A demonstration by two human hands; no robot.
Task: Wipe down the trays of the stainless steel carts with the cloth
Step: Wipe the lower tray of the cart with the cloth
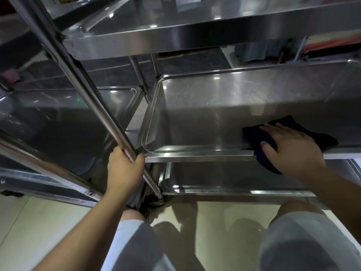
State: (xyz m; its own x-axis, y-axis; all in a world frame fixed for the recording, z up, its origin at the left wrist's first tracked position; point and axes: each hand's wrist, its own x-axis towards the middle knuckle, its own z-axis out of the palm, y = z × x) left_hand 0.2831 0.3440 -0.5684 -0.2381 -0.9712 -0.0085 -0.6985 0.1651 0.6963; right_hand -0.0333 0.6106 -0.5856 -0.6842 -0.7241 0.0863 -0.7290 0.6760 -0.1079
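Note:
A stainless steel cart stands in front of me with a top tray, a middle tray and a bottom tray. A dark blue cloth lies on the middle tray's near right part and hangs over its front rim. My right hand lies flat on the cloth, fingers stretched out, thumb over the rim. My left hand grips the cart's upright corner post just below the middle tray's front left corner.
A second steel cart stands close on the left, its trays almost touching the first cart. My knees in light shorts are near the bottom tray above the pale tiled floor. Coloured items sit on a rack at the far right.

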